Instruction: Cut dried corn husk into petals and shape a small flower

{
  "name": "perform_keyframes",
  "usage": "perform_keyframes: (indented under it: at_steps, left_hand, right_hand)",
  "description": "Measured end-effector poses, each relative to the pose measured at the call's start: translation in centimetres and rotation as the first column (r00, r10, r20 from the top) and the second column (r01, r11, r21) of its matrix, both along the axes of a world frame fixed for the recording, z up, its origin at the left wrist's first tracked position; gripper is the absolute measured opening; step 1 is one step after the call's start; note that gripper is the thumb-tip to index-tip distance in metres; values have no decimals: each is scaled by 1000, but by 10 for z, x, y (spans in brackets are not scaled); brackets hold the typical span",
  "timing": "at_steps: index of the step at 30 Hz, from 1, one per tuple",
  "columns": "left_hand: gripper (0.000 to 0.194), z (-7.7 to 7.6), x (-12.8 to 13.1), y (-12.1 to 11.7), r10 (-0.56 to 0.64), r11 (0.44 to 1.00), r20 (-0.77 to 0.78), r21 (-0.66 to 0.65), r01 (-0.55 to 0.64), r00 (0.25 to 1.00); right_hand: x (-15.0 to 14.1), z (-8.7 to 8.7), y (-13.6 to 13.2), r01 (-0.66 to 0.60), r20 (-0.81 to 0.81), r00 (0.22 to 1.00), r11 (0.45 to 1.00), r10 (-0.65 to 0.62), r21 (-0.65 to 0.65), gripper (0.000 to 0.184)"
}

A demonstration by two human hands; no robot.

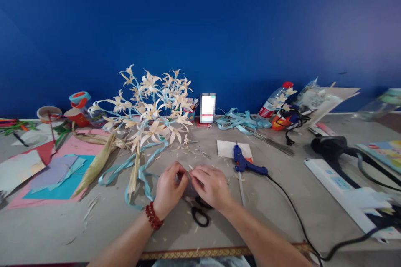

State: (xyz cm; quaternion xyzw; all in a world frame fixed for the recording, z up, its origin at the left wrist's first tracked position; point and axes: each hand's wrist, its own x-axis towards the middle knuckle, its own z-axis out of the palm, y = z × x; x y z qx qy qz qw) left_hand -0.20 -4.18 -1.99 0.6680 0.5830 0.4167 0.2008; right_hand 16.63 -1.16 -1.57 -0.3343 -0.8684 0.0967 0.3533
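My left hand [171, 185], with a red bead bracelet [153, 216] at its wrist, is closed in a pinch over the middle of the table. My right hand [210, 184] pinches close beside it, the fingertips of both nearly meeting. A tiny pale bit shows at the right fingertips, too small to name. Beneath the hands lie scissors [200, 216] with black handles, their blades mostly hidden. Just beyond my left hand, light blue ribbon [148, 175] and a dry husk strip [134, 171] lie below a spray of cream husk flowers [153, 108] on blue stems.
A blue glue gun [242, 160] rests on a white card at right, its cord running to the front edge. Further right is a white power strip [335, 183]. Coloured paper [62, 190] and a corn husk [97, 162] lie left. A lit phone [207, 108] stands behind.
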Motion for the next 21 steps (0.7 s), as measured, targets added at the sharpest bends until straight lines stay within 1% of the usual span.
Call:
perform_keyframes:
  at_steps: [2, 4, 7, 9, 14, 17, 19, 21]
  left_hand:
    - [12, 0, -4, 2, 42, 999, 15, -11, -42, 999]
    - [11, 3, -6, 3, 43, 999, 79, -25, -41, 996]
    - [13, 8, -3, 1, -62, 997, 175, -30, 69, 983]
    - [12, 11, 0, -1, -103, 994, 171, -20, 108, 980]
    - [13, 9, 3, -3, -63, 998, 84, -20, 65, 994]
    - [13, 6, 3, -3, -49, 999, -2, -18, 49, 999]
    - [11, 4, 2, -2, -27, 1000, -66, 3, 27, 997]
    - [10, 2, -1, 0, 16, 999, -101, 40, -12, 995]
  right_hand:
    - [1, 1, -1, -1, -85, 996, 1000, -1, -24, 14]
    - [2, 3, 0, 5, -161, 987, 996, -19, -85, 14]
    - [1, 4, 3, -2, -160, 987, 983, -29, -185, 15]
    - [0, 4, 5, -1, -121, 992, 977, -26, -213, 17]
    - [-4, 0, 3, 61, -51, 996, 988, -69, -142, 15]
    - [-4, -1, 0, 39, -15, 999, 994, -41, -102, 14]
    - [-3, 1, -2, 22, -23, 999, 998, -23, -59, 14]
    - [-1, 3, -4, 16, -87, 996, 999, -19, -30, 14]
